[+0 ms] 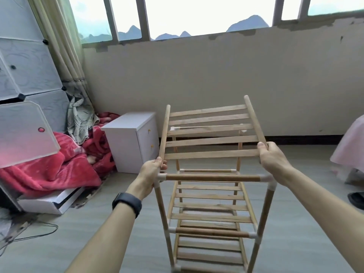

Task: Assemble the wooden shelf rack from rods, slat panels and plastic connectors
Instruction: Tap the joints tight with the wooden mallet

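Wooden shelf rack (pixel 212 177) stands upright on the grey floor (pixel 98 233), well out from the wall, with lower slat shelves already seated between its posts and white plastic connectors (pixel 268 177) at its corners. Above its open top a loose slat panel (pixel 210 133) is held in the air, tilted so that its far end is higher than its near end. The left hand (pixel 151 170), with a black watch (pixel 127 203) on the wrist, has its fingers curled round the near end of the panel's left rod, just above the rack's front left connector. The right hand (pixel 271 156) grasps the near end of the right rod. A white bedside cabinet (pixel 128 142) and a red blanket (pixel 49 168) sit toward the floor's left edge.
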Motion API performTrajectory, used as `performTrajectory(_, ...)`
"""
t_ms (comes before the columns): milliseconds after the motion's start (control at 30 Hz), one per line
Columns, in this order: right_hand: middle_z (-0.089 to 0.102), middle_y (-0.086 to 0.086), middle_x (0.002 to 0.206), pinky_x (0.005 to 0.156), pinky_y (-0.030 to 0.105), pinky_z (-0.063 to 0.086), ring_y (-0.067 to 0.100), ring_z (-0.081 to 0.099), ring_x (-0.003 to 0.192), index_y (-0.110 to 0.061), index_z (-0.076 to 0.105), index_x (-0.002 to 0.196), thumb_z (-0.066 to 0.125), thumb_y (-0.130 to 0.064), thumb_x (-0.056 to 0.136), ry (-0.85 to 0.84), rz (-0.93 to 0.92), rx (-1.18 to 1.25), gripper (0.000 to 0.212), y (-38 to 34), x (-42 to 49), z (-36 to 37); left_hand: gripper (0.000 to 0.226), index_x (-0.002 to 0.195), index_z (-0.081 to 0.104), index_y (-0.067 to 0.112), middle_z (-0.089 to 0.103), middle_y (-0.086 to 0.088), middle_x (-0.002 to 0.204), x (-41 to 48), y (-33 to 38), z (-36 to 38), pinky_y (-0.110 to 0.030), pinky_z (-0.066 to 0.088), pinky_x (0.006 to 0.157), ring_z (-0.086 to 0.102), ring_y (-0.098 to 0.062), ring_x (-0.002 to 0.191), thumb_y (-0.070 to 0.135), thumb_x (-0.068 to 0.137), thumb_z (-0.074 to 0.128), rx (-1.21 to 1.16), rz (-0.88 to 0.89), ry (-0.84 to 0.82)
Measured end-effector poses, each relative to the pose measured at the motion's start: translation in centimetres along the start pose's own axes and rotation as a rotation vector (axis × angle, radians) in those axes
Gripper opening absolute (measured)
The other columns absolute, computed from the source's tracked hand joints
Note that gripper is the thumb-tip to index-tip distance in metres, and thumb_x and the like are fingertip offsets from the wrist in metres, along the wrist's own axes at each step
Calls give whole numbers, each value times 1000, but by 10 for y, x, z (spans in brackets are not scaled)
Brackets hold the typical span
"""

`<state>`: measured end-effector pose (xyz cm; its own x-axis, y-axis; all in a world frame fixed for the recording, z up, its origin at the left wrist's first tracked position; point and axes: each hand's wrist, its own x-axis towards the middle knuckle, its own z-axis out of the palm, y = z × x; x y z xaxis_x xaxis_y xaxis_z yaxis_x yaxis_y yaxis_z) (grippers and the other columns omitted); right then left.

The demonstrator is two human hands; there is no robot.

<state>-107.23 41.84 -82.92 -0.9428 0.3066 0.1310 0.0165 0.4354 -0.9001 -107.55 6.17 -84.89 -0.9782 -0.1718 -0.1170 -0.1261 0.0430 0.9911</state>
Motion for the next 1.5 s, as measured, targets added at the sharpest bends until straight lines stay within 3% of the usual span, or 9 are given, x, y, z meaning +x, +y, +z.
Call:
performTrajectory(133, 50, 6, 86, 64, 36, 41, 18, 45, 71, -11, 51, 105, 34, -39, 109, -47, 78, -4, 33, 0, 3, -1, 36, 99, 63, 8, 52, -1, 79, -3, -7, 7, -29, 46, 67, 48, -15, 69, 30, 110, 37, -14, 5, 29)
performTrajectory(267, 52, 8, 92, 63, 32, 42, 17, 46, 71, -8, 54, 110, 37, -34, 110, -153, 148, -12, 31, -3, 4, -3, 41, 97, 61, 11, 49, -4, 84, -9, -9, 12, -36, 43, 74, 46, -18, 75, 35, 110, 31, 57, 25, 123)
performTrajectory(467, 52, 5, 81, 57, 27, 43, 14, 48, 65, -5, 58, 109, 43, -30, 107, -141, 235, -90, 28, -3, 1, -6, 40, 99, 59, 11, 54, -5, 84, -20, -7, 14, -35, 46, 65, 50, -21, 75, 38, 109, 31, 112, -20, 117)
performTrajectory(600, 54, 2, 85, 55, 23, 46, 11, 48, 65, -8, 63, 111, 52, -33, 104, -170, 330, 170, 28, -3, -7, -15, 37, 96, 58, 11, 54, -6, 82, -23, -10, 17, -35, 47, 61, 51, -21, 72, 37, 109, 34, 101, -20, 147)
performTrajectory(733, 62, 7, 102, 62, 25, 49, 12, 56, 74, -13, 59, 120, 52, -38, 104, -363, 407, 401, 30, 12, -25, -29, 38, 94, 57, 12, 53, -6, 81, -27, -15, 18, -35, 48, 60, 51, -22, 72, 39, 107, 35, 123, -5, 172)
performTrajectory(900, 55, -4, 72, 57, 27, 41, 9, 46, 59, -9, 65, 114, 55, -32, 103, -123, 327, 535, 27, 28, -37, -15, 40, 89, 56, 12, 53, -7, 77, -34, -13, 20, -34, 46, 55, 51, -21, 65, 41, 106, 33, 186, 22, 213)
performTrajectory(1033, 54, -5, 65, 57, 27, 41, 9, 46, 57, -8, 66, 109, 53, -30, 104, -116, 326, 535, 26, 25, -37, -12, 47, 90, 56, 11, 57, -11, 81, -37, -13, 15, -35, 50, 56, 56, -23, 67, 47, 104, 29, 258, 21, 194)
performTrajectory(1267, 53, -1, 74, 71, 36, 48, 15, 50, 70, -7, 70, 100, 56, -36, 101, 45, 217, 442, 32, 29, -35, -2, 50, 91, 57, 8, 62, -11, 74, -38, -12, 19, -32, 50, 54, 60, -22, 61, 51, 104, 36, 283, 9, 266)
performTrajectory(1500, 54, 3, 84, 69, 32, 46, 16, 49, 74, -8, 65, 102, 53, -31, 103, -31, 273, 433, 26, 31, -36, -6, 51, 88, 62, 11, 64, -7, 73, -37, -16, 15, -29, 48, 51, 62, -20, 59, 59, 98, 49, 273, 2, 293)
